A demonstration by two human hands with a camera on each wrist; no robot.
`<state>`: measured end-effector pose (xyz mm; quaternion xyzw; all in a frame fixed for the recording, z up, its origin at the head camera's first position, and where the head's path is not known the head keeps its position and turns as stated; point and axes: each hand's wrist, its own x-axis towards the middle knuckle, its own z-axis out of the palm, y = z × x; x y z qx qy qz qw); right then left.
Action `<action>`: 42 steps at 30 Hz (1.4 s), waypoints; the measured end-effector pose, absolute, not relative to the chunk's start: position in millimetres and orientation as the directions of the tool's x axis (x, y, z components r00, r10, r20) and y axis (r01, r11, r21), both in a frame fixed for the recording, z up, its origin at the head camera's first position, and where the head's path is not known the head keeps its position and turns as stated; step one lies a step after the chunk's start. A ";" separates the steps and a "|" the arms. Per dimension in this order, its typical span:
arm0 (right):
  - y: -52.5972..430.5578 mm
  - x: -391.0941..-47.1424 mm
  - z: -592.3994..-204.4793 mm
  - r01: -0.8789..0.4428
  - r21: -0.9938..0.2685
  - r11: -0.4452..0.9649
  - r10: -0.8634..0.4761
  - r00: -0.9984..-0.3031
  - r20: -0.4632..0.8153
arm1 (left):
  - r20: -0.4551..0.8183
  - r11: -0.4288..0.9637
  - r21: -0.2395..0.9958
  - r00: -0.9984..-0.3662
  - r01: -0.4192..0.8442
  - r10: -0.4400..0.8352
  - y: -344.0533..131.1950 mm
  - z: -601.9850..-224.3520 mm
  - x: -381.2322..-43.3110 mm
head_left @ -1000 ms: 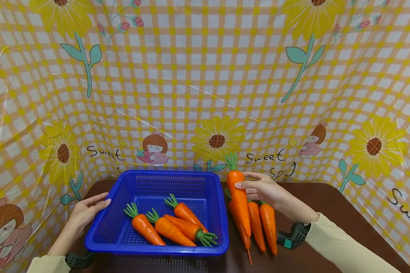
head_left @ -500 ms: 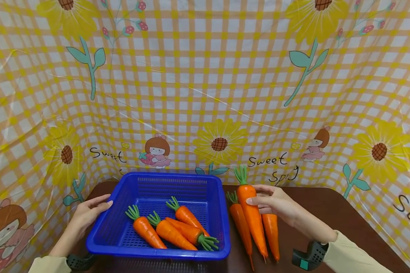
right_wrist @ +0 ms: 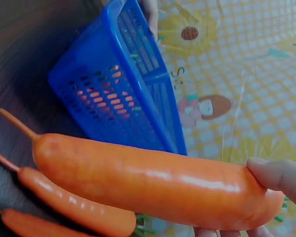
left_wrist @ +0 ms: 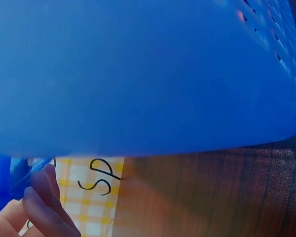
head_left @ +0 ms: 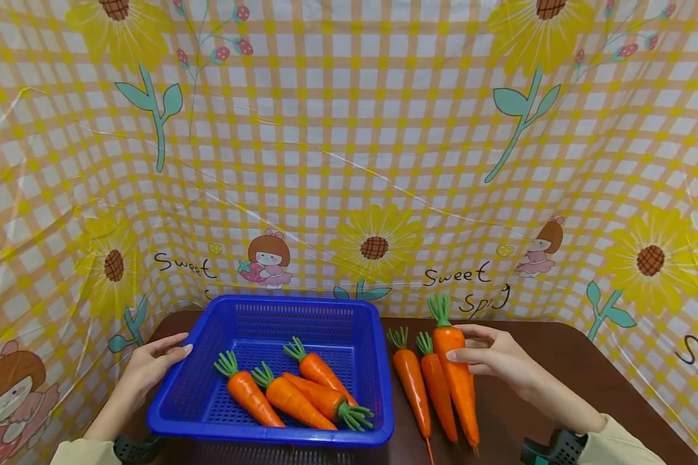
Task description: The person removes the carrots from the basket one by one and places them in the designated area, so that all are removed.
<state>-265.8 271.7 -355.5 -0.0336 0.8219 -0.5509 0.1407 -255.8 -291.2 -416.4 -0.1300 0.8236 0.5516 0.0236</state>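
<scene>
In the head view my right hand (head_left: 497,358) grips a carrot (head_left: 458,374) near its leafy top, thumb in front and fingers behind. The carrot is held nearly upright, leaves up, and overlaps the carrots on the table. Two more carrots, one on the left (head_left: 412,387) and one in the middle (head_left: 438,387), lie beside it. In the right wrist view the held carrot (right_wrist: 153,182) spans the frame, with the thumb (right_wrist: 276,175) on its thick end. My left hand (head_left: 151,368) pinches the left rim of a blue plastic basket (head_left: 165,413).
Inside the basket lie several carrots (head_left: 291,394) with green tops, mostly toward its front and right. The brown table (head_left: 535,374) extends to the right. A yellow checked cloth (head_left: 349,155) with sunflowers hangs behind and on both sides.
My right hand has moved to the right and slightly down with the carrot, uncovering the middle carrot on the table. My left hand stays on the basket's rim.
</scene>
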 end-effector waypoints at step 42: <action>353.5 -276.9 -415.5 0.222 -0.889 0.401 -0.081 -0.958 -0.275 | -0.178 0.381 0.894 -0.967 -0.237 -0.184 -292.4 -417.9 -255.4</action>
